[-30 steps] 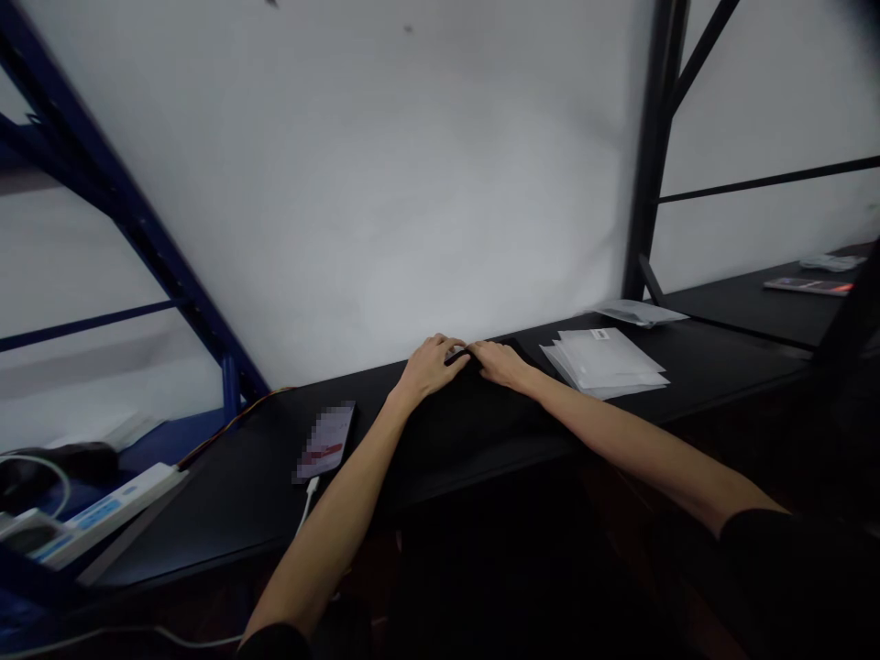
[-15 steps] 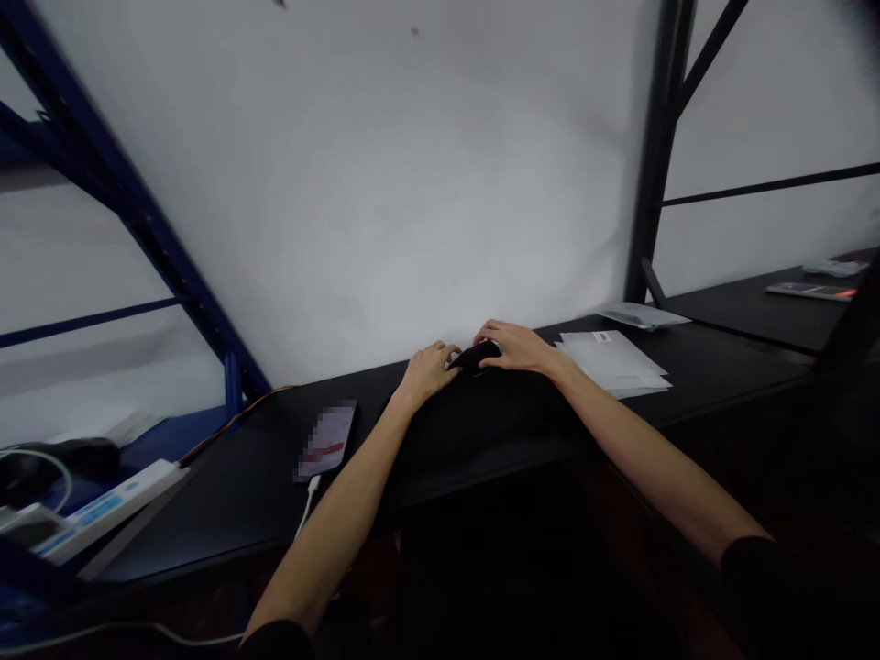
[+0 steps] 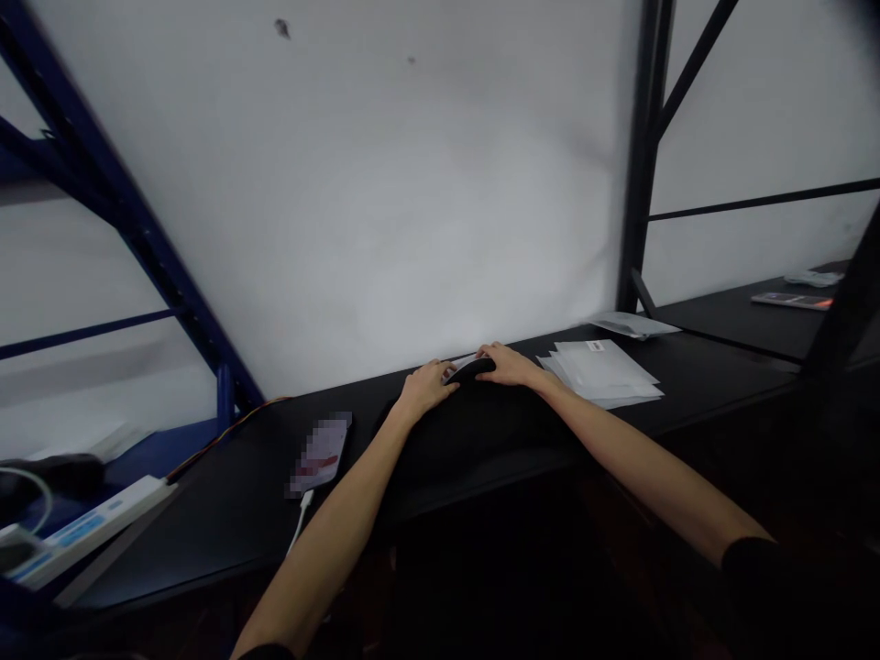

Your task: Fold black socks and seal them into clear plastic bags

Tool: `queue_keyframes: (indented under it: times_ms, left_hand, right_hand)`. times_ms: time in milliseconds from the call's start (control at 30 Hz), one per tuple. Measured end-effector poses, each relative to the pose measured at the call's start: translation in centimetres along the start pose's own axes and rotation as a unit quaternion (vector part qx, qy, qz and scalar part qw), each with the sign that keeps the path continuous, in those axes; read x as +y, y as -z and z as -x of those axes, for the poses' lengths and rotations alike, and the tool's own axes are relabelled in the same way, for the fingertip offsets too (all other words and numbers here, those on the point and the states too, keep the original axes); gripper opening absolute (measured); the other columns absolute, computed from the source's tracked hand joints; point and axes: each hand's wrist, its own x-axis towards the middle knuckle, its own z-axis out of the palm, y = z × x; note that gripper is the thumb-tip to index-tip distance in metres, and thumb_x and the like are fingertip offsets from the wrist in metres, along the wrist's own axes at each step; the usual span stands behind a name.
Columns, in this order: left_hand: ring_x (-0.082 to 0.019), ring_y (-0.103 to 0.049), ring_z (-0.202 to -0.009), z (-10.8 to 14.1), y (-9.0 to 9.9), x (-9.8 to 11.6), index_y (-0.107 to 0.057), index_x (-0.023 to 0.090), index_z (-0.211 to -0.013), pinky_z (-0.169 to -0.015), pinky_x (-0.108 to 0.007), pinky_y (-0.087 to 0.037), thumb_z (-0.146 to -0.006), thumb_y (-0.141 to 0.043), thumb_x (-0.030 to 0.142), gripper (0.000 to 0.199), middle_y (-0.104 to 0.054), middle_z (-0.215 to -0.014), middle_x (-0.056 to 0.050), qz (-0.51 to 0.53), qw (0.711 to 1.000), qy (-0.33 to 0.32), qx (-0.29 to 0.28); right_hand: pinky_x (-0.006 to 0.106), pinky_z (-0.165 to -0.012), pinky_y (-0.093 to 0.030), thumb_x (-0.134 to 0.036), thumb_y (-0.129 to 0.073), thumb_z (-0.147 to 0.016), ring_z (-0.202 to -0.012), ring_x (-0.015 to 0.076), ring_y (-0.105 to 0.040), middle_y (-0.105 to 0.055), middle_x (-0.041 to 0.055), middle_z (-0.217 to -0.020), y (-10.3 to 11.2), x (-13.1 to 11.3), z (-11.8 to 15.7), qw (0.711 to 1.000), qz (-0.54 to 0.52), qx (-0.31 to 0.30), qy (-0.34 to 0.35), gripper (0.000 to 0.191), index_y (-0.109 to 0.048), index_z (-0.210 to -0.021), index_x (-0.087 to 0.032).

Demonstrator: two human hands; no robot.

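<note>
Near the wall, a black bag or cloth (image 3: pixel 474 368) lies on the black tabletop, its upper edge raised between my hands, with something white showing just behind that edge. My left hand (image 3: pixel 427 385) grips the left end of this edge, fingers curled over it and thumb in front. At the right end my right hand (image 3: pixel 505 364) holds the same edge, fingers on the far side and thumb near. The exact shape of the black item is hard to tell against the dark table.
White envelopes (image 3: pixel 601 368) lie right of my hands, with another white packet (image 3: pixel 633 324) behind. A phone (image 3: pixel 322 454) with a white cable is on the left. Beyond it are a power strip (image 3: pixel 96 527) and a blue frame (image 3: pixel 158 261). A black post (image 3: pixel 639 174) stands right.
The raised black edge has opened into a smoother arc, and more of the white item shows behind it. The whole view has shifted slightly.
</note>
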Motion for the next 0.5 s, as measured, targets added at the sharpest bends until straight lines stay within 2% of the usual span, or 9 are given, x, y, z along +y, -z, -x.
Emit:
queue_keyframes:
  times_ms: [167, 333, 367, 433, 500]
  left_hand:
    - [-0.024, -0.068, -0.098, -0.1, -0.3, 0.2, -0.072, 0.028, -0.115, -0.079, -0.031, -0.049, -0.087, -0.069, 0.035, 0.029, -0.073, -0.112, -0.006, 0.003, 1.000, 0.004, 0.022]
    - [-0.023, -0.069, -0.095, -0.2, -0.3, 0.0, -0.073, 0.028, -0.111, -0.075, -0.030, -0.047, -0.083, -0.072, 0.025, 0.029, -0.076, -0.103, -0.004, 0.032, 0.998, 0.023, 0.041]
    - [-0.023, -0.069, -0.094, -0.2, -0.3, -0.1, -0.074, 0.028, -0.111, -0.075, -0.029, -0.047, -0.082, -0.072, 0.024, 0.028, -0.076, -0.102, -0.004, 0.036, 0.998, 0.026, 0.044]
    - [-0.022, -0.068, -0.093, -0.2, -0.3, -0.2, -0.074, 0.027, -0.108, -0.074, -0.029, -0.047, -0.081, -0.073, 0.024, 0.027, -0.076, -0.100, -0.004, 0.042, 0.998, 0.033, 0.045]
    - [-0.022, -0.068, -0.091, -0.2, -0.2, -0.4, -0.075, 0.027, -0.107, -0.074, -0.029, -0.046, -0.081, -0.074, 0.024, 0.027, -0.075, -0.099, -0.004, 0.048, 0.997, 0.037, 0.043]
  right_hand:
    - [0.037, -0.094, -0.050, -0.037, -0.082, -0.081, -0.108, 0.0250, -0.064, -0.065, 0.0094, -0.112, -1.0, 1.1, -0.9, 0.999, -0.027, 0.033, 0.004, 0.045, -0.063, -0.117, -0.019]
    - [0.041, -0.099, -0.050, -0.048, -0.087, -0.073, -0.117, 0.0283, -0.061, -0.062, 0.0137, -0.124, 0.1, 1.8, -0.8, 0.997, -0.074, -0.026, 0.011, 0.068, -0.061, -0.130, -0.020]
    - [0.042, -0.100, -0.050, -0.051, -0.085, -0.074, -0.118, 0.0282, -0.061, -0.062, 0.0138, -0.127, 0.5, 1.9, -0.7, 0.995, -0.096, -0.035, 0.014, 0.068, -0.061, -0.131, -0.022]
    - [0.041, -0.100, -0.051, -0.054, -0.078, -0.082, -0.117, 0.0264, -0.062, -0.063, 0.0123, -0.127, 1.0, 2.2, -0.6, 0.989, -0.143, -0.036, 0.025, 0.056, -0.065, -0.127, -0.023]
    - [0.039, -0.098, -0.051, -0.050, -0.075, -0.086, -0.111, 0.0241, -0.064, -0.068, 0.0101, -0.119, 1.2, 2.5, -0.6, 0.983, -0.179, -0.031, 0.037, 0.043, -0.068, -0.117, -0.022]
